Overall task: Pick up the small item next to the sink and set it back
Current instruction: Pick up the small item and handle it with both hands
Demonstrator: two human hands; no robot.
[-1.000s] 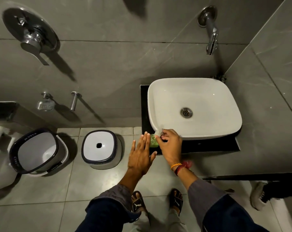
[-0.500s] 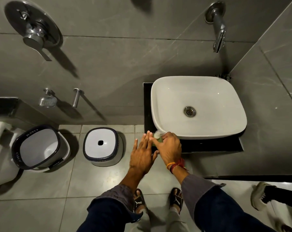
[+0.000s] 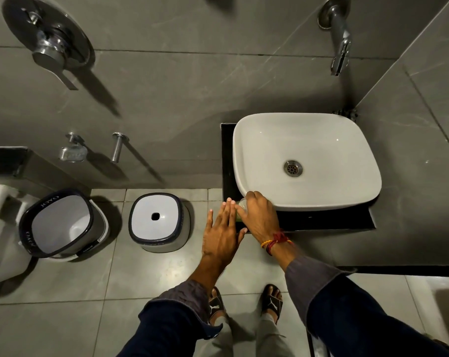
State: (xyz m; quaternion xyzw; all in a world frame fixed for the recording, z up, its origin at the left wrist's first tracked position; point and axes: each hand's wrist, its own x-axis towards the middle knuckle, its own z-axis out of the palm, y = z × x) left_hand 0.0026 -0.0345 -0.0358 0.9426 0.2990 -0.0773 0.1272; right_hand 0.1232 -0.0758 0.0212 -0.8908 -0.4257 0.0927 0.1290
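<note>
Seemingly, from the head view, the right hand (image 3: pixel 259 215) is curled over a small clear plastic bottle with pale green contents (image 3: pixel 241 208), fingers closed around its upper part, at the front left corner of the black stone counter (image 3: pixel 321 220), just beside the left front rim of the white rounded rectangular ceramic basin (image 3: pixel 305 161). Most of the bottle is hidden under that hand, so only a pale rounded top and a strip of green show, and whether its base rests on the counter cannot be told. The left hand (image 3: pixel 223 228) lies flat with fingers spread and straight, holding nothing, its fingertips right beside the bottle as though steadying it. I judge the bottle light and stiff enough for a one-handed hold, though smooth plastic near a basin may be wet and slippery, so a wrap around the body below the cap looks safer than pinching the top. Off to the left, on the grey tiled floor (image 3: pixel 89 292), stand a white lidded bin with a dark rim (image 3: pixel 157 222) and an open bucket (image 3: pixel 61 225), well apart from the counter
</note>
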